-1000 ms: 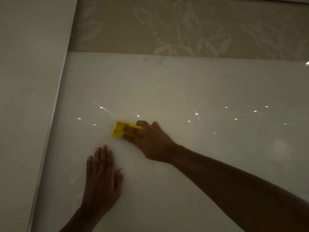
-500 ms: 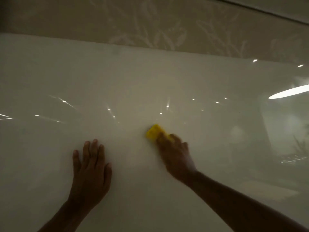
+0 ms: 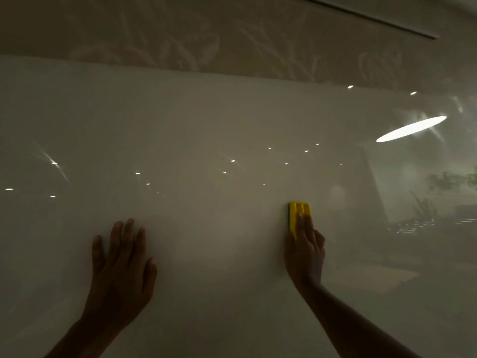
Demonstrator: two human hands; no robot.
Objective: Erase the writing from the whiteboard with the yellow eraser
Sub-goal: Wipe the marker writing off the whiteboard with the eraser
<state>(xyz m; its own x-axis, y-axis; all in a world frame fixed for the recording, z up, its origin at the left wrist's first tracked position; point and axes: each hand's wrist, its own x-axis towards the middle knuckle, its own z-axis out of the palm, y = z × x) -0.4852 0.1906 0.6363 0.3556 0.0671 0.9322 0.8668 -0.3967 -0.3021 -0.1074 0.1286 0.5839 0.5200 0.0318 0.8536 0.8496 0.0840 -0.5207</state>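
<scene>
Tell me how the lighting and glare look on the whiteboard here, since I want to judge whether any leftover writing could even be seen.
Head view: the room is dim, both hands read as dark shapes. The glossy whiteboard mirrors small ceiling spots and one bright oval glare at upper right, plus faint room reflections. The yellow eraser under the right hand stays vivid; the left hand lies flat. No writing is discernible.

Bare forearms, sleeveless to frame edge
</scene>
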